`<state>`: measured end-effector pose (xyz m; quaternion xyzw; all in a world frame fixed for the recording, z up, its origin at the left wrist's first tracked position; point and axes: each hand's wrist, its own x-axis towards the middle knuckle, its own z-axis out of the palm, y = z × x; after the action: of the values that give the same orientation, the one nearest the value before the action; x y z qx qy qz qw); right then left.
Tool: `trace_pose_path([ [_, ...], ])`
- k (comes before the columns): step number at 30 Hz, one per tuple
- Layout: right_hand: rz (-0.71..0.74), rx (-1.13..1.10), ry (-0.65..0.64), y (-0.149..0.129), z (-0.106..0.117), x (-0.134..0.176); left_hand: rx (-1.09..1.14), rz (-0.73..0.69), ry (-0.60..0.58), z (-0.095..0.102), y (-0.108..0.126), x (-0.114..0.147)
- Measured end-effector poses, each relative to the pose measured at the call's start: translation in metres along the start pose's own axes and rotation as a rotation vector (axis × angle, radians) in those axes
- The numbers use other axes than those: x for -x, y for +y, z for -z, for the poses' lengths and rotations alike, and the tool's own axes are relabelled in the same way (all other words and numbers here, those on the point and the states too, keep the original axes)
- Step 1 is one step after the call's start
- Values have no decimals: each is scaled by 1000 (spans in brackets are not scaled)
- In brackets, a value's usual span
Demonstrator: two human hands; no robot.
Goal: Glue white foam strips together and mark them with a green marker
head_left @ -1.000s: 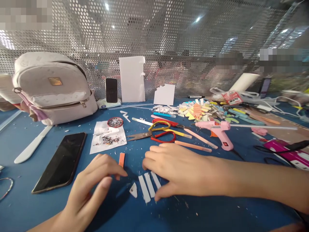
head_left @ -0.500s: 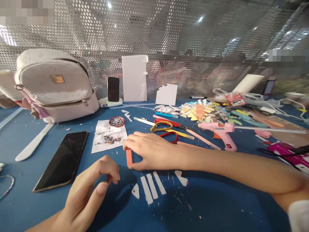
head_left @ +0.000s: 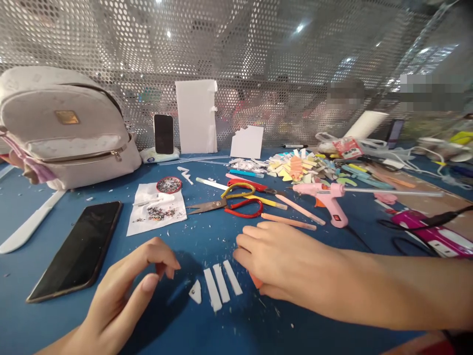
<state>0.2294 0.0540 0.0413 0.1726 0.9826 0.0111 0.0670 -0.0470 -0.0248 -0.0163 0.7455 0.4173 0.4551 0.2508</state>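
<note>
My right hand (head_left: pixel 275 264) is closed on a small orange strip (head_left: pixel 255 280), most of it hidden under the fingers, low over the blue table. To the left of that hand lie three white strips (head_left: pixel 221 282) side by side. A small white pointed piece with a dark dot (head_left: pixel 195 292) lies at their left end. My left hand (head_left: pixel 133 288) hovers at the lower left with its fingers curled and the thumb apart, holding nothing. Beyond the hands rest scissors (head_left: pixel 221 202) with one yellow and one red handle loop, and several coloured pens (head_left: pixel 289 221).
A black phone (head_left: pixel 79 251) and white plastic knife (head_left: pixel 33 222) lie left, before a pale backpack (head_left: pixel 70 133). White paper (head_left: pixel 135 224) bears colourful bits. A pink glue gun (head_left: pixel 328 199), a heap of coloured scraps (head_left: pixel 295 166) and a magenta power strip (head_left: pixel 430 231) are at right.
My right hand has moved right and nearer with the orange strip, uncovering the scissor blades and now covering the white piece at right. My left hand has hardly moved; the view has shifted slightly.
</note>
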Motion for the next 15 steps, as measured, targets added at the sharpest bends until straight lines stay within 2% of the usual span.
trace_pose_path([
  [3,4,46,8,-7,2,-9,-13,-8,-7,1,2,0],
  [8,4,-17,-38,-11,12,-17,-94,-39,-102,3,3,-2],
  [12,-38,-141,-51,-6,9,-10,-162,64,-117,-6,2,-3],
  [15,-66,-218,-23,-2,2,-4,-257,105,-220,-13,-2,-5],
])
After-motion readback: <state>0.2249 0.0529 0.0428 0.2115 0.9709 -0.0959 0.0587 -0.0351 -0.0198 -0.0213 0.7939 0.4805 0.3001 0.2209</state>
